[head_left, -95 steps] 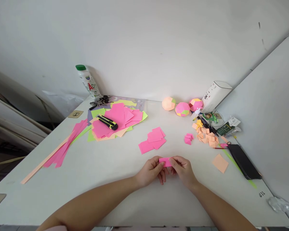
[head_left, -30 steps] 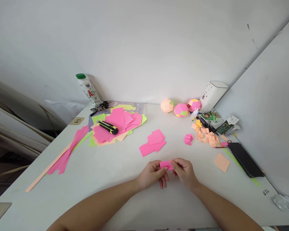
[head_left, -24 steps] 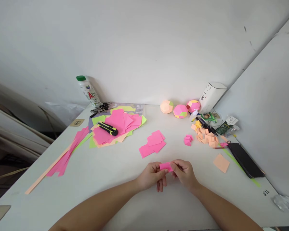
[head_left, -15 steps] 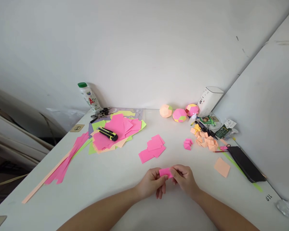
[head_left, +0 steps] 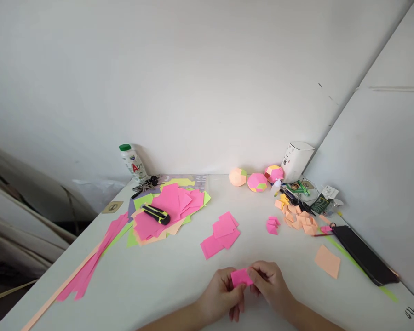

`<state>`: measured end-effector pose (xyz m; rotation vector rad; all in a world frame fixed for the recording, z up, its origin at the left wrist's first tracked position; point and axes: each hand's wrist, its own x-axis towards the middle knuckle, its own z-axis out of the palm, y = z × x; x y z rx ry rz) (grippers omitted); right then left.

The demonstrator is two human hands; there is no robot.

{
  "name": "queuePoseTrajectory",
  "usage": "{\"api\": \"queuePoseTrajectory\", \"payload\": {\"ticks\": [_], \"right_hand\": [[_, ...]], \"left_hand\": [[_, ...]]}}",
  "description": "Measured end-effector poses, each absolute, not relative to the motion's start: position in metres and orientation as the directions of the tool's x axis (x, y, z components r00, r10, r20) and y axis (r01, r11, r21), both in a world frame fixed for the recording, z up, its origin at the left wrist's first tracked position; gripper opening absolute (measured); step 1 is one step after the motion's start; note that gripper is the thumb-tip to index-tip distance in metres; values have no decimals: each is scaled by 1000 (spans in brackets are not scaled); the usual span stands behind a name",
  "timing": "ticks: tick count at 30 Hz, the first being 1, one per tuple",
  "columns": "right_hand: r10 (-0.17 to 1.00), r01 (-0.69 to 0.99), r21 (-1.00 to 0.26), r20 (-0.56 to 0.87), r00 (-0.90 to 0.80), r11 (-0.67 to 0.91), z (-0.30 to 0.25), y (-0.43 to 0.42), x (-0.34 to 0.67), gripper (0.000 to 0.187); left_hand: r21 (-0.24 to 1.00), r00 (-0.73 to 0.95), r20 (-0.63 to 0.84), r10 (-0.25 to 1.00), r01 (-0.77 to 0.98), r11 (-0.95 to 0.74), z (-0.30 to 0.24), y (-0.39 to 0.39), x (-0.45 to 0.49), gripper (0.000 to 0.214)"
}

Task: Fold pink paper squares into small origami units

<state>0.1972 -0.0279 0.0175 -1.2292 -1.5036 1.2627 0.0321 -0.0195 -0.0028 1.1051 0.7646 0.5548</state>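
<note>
Your view has tilted upward over the last half second, so your hands and everything on the table [head_left: 165, 280] now sit lower in it, with more wall [head_left: 207, 82] showing above. Your left hand [head_left: 224, 294] pinches the small pink paper [head_left: 240, 276] by its left end and lower edge, thumb in front. Your right hand [head_left: 269, 281] grips the right end between thumb and fingers, so the piece stretches between both hands, close in front of you. Just beyond it lie overlapping pink sheets [head_left: 224, 233], and to their right a small group of folded pink pieces [head_left: 272, 225]. Further right you have a heap of folded peach pieces [head_left: 301, 221], with a flat peach square [head_left: 327, 261] nearer you, beside a black pouch [head_left: 364, 254]. Three many-sided paper balls [head_left: 257, 182] sit by the wall, next to a white container [head_left: 298, 161]. On your left, a cutter [head_left: 156, 214] rests on a spread of coloured paper [head_left: 172, 202], and a green-capped bottle [head_left: 133, 165] stands behind some keys [head_left: 146, 185].
</note>
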Motion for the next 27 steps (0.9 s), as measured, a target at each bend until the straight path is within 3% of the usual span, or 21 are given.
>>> {"api": "queuePoseTrajectory", "payload": {"ticks": [8, 17, 24, 27], "right_hand": [[916, 94, -995, -20, -400, 19, 15, -25, 194, 18], [885, 27, -997, -74, -459, -70, 18, -27, 193, 4], [924, 209, -977, -43, -380, 40, 10, -27, 195, 8], [922, 244, -965, -7, -388, 95, 9, -27, 196, 8]], "left_hand": [[935, 509, -282, 813, -45, 352, -10, -20, 35, 31], [964, 478, -251, 842, 42, 263, -11, -23, 34, 28], [981, 471, -103, 876, 191, 13, -13, -27, 31, 17], [979, 486, -86, 870, 204, -17, -11, -27, 30, 16]]}}
